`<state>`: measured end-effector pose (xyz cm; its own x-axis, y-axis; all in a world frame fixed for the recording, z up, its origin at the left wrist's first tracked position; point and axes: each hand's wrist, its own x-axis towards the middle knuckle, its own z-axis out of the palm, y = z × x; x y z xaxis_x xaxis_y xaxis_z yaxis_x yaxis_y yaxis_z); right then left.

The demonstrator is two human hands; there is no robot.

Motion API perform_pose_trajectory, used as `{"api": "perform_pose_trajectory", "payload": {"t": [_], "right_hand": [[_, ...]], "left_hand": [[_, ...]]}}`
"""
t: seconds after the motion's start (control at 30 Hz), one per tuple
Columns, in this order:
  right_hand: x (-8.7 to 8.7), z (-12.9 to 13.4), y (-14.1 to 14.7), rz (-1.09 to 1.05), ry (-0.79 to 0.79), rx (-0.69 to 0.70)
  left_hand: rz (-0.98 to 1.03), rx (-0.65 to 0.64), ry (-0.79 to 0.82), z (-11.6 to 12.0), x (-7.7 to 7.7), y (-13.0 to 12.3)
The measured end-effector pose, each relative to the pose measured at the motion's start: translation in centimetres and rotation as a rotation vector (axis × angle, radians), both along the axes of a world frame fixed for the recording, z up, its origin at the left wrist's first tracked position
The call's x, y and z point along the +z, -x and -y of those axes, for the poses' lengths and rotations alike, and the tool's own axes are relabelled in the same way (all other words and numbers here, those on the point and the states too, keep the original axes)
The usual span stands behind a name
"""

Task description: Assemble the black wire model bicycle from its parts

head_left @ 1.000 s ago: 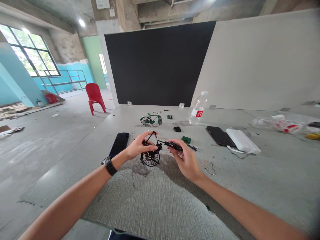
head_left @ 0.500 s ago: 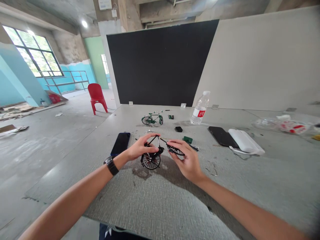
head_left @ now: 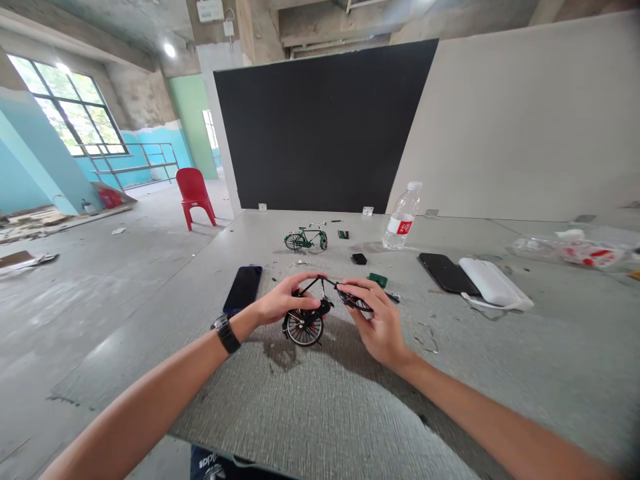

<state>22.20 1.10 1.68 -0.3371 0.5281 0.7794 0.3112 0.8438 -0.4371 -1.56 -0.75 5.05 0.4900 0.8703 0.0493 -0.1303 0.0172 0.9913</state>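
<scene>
Pinched in my left hand (head_left: 291, 297) is the black frame of a small model bicycle, with its spoked wheel (head_left: 304, 329) hanging below my fingers. My right hand (head_left: 375, 319) grips a second black part, a front wheel (head_left: 356, 302) with a thin bar that reaches toward the frame's top. The bar's end and the frame meet or nearly meet; whether they are joined I cannot tell. Beyond my hands a green model bicycle (head_left: 306, 238) stands upright on the grey table (head_left: 320, 413).
Left of my hands lies a dark phone (head_left: 243, 289). Behind are a black block (head_left: 359, 259), a green piece (head_left: 377, 280) and a water bottle (head_left: 401, 217). To the right are a black phone (head_left: 447, 273), a white case (head_left: 495, 283) and thin wire pieces (head_left: 429, 338).
The frame in my left hand has moved slightly right and down, closer to the wheel part in my right hand. The gap between the two black parts has narrowed.
</scene>
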Motion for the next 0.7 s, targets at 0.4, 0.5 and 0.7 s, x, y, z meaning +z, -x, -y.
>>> {"api": "perform_pose_trajectory", "payload": {"t": [0.4, 0.5, 0.7], "right_hand": [[0.04, 0.03, 0.07, 0.001, 0.008, -0.035], [0.11, -0.08, 0.14, 0.010, -0.002, -0.037], [0.19, -0.04, 0.24, 0.032, -0.011, -0.048]], "left_hand": [[0.070, -0.015, 0.034, 0.12, 0.40, 0.13], [0.072, -0.012, 0.043, 0.20, 0.46, 0.13], [0.068, -0.015, 0.024, 0.18, 0.44, 0.20]]}}
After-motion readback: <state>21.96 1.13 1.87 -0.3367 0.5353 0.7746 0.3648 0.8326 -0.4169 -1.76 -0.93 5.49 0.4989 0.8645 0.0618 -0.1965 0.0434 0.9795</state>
